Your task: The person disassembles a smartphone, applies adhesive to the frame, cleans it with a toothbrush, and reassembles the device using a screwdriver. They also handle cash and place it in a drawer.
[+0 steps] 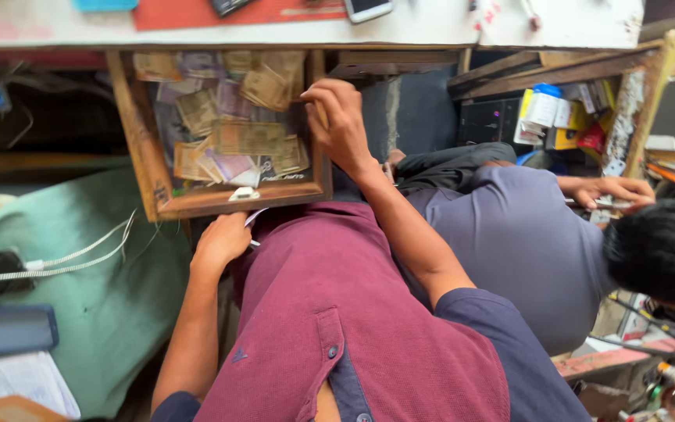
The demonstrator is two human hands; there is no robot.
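My right hand (337, 125) at right wall of open wooden drawer (158, 176), grip narrow — fingertips pinched at edge of banknotes (236, 117) piled just left of it. My left hand (220, 242) below drawer front, grip curled on small white paper (253, 219). Beside my right arm — another person's grey shirt (517, 242). Table (431, 27) above drawer.

The person is wearing a dark red shirt (330, 312) with short blue sleeves (501, 352), filling the lower middle of the frame. Small blue buttons are running down its front placket, and both arms are showing bare below the sleeves.
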